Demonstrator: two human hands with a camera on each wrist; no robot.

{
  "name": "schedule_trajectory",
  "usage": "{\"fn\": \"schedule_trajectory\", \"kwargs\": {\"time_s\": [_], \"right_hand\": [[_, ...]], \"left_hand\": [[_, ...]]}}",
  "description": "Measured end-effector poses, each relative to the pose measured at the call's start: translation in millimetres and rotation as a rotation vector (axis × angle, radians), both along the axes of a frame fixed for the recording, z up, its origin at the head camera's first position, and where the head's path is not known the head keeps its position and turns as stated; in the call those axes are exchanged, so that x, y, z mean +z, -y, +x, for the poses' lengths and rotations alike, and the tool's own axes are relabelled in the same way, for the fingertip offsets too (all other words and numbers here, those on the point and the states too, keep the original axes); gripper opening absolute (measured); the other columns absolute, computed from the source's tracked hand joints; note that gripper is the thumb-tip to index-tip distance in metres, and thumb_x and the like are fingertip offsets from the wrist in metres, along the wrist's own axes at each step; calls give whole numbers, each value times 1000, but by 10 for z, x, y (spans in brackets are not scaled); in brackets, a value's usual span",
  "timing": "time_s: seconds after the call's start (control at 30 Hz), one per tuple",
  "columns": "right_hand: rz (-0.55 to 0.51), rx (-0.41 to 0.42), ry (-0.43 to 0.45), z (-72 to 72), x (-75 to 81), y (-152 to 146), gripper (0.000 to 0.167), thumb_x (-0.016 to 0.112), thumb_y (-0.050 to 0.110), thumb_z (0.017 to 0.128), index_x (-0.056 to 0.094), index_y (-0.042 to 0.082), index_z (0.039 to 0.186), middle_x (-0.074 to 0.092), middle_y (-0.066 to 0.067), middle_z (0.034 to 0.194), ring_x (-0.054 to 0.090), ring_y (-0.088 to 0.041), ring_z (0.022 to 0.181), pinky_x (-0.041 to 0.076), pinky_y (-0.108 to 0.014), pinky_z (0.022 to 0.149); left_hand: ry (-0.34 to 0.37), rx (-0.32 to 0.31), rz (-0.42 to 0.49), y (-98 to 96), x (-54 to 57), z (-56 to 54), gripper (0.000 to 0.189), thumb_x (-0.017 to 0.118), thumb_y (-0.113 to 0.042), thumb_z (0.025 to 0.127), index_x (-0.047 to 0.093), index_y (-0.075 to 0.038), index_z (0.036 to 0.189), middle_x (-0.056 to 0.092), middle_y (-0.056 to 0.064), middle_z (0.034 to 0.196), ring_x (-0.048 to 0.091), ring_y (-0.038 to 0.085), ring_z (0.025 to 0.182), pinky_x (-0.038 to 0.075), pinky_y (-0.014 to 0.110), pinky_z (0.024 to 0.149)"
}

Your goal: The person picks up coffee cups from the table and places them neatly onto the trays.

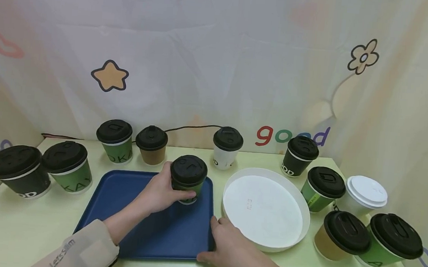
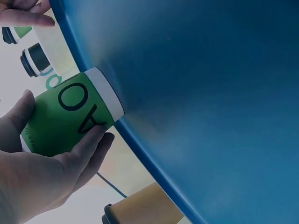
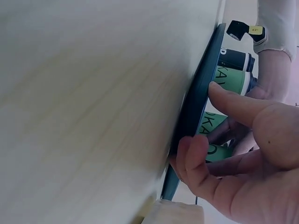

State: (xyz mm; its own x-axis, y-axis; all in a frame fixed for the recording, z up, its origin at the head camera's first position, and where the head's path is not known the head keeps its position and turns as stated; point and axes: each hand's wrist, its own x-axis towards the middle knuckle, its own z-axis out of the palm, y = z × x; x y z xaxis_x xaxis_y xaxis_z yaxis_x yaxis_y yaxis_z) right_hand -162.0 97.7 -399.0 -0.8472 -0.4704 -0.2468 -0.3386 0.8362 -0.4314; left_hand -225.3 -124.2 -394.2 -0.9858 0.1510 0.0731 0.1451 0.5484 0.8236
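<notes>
My left hand [image 1: 163, 193] grips a green paper cup [image 1: 189, 171] with a black lid, thumb and fingers around its sides. It stands upright over the back right part of the blue tray [image 1: 168, 237]. In the left wrist view the cup's white base rim meets the tray surface near its edge; whether it bears its weight there I cannot tell. My right hand [image 1: 234, 250] holds the tray's front right corner, thumb at the front edge and curled fingers along the right side. A white round dish [image 1: 264, 210] lies just right of that hand.
Left of the tray stand a black cup [image 1: 19, 169] and a green cup [image 1: 67, 165]. Behind it are a green cup [image 1: 115, 139], a brown cup [image 1: 152, 144] and a white cup [image 1: 226, 147]. Several more lidded cups, including a brown one [image 1: 336, 237], crowd the right side. A curtain hangs behind.
</notes>
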Motion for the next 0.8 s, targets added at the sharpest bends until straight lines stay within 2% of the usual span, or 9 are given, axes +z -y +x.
{"fn": "schedule_trajectory", "kwargs": {"time_s": [0.1, 0.33, 0.47, 0.57, 0.63, 0.8], "right_hand": [[-16, -1, 5, -9, -1, -8, 98, 89, 43, 80, 44, -16, 145, 52, -30, 137, 57, -38, 124, 50, -48, 99], [-16, 23, -26, -26, 1, -14, 94, 90, 42, 78, 49, -16, 140, 59, -26, 127, 61, -34, 113, 52, -46, 94], [-21, 33, -30, -33, -5, -20, 92, 91, 42, 78, 50, -15, 138, 61, -24, 123, 62, -31, 111, 53, -45, 93], [-26, 33, -22, -31, -5, -21, 93, 90, 42, 78, 49, -16, 139, 61, -25, 126, 61, -32, 114, 52, -45, 95], [-30, 27, -11, -31, -5, -21, 95, 90, 42, 78, 48, -16, 141, 59, -27, 130, 59, -34, 118, 51, -46, 98], [-38, 8, 13, -35, -8, -22, 98, 89, 42, 80, 44, -17, 143, 54, -30, 138, 55, -36, 127, 47, -48, 104]], "left_hand": [[-5, -4, 2, -10, 3, -26, 85, 90, -25, 82, 37, -1, 144, 57, 21, 133, 55, 39, 126, 43, 57, 103], [-4, 11, 0, -23, 3, -65, 83, 90, -27, 81, 38, 1, 140, 58, 21, 130, 56, 39, 124, 43, 56, 102], [8, -13, 76, -9, 1, -73, 91, 92, -20, 79, 34, 4, 145, 52, 24, 136, 55, 41, 125, 42, 56, 104], [64, -26, 147, 37, 9, -55, 100, 93, -14, 77, 28, 5, 151, 47, 26, 140, 53, 43, 127, 42, 57, 104], [112, -34, 163, 88, 40, -26, 104, 92, -13, 78, 23, 5, 154, 44, 28, 143, 51, 46, 129, 44, 57, 103], [209, -35, 107, 261, 152, 28, 108, 89, -17, 82, 15, 2, 159, 32, 31, 154, 37, 48, 140, 40, 60, 106]]}}
